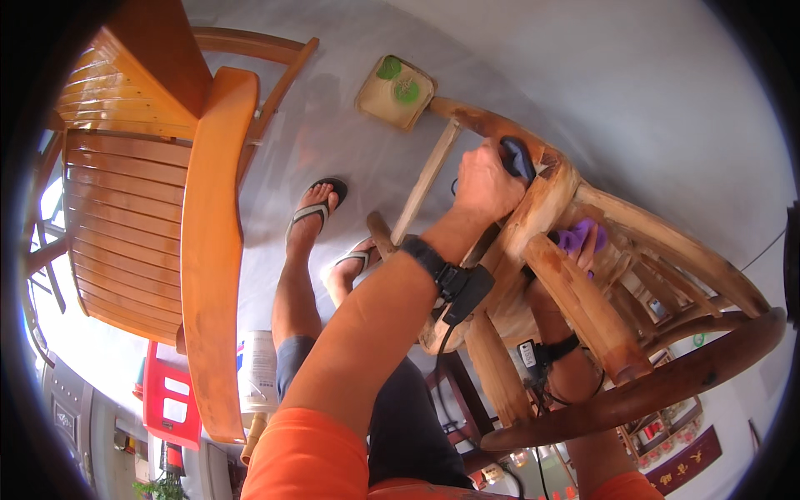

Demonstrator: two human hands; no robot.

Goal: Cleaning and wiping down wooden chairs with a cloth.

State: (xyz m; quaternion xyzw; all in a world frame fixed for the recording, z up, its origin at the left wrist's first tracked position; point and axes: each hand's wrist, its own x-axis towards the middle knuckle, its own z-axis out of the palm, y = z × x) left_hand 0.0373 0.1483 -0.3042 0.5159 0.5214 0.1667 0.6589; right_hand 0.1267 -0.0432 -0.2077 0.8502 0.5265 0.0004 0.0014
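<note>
A rustic log-wood chair (550, 206) fills the right of the view, tilted, with thick peeled branches as its frame. My left hand (494, 178) is closed on a dark blue cloth-like item (517, 159) and rests against the chair's upper frame. Partly hidden behind a thick branch, my right hand (585, 255) has a purple cloth (582, 236) in its fingers, close to the inner slats. Both wrists wear black straps with small devices and cables. A dark curved rail (644, 403) runs along the chair's lower right side.
A varnished slatted wooden bench (212, 250) stands at left. On the grey floor lies a squarish tray (381, 109) with green round pieces. A white bucket (257, 369) and a red plastic stool (172, 397) are at lower left. My sandalled feet are between bench and chair.
</note>
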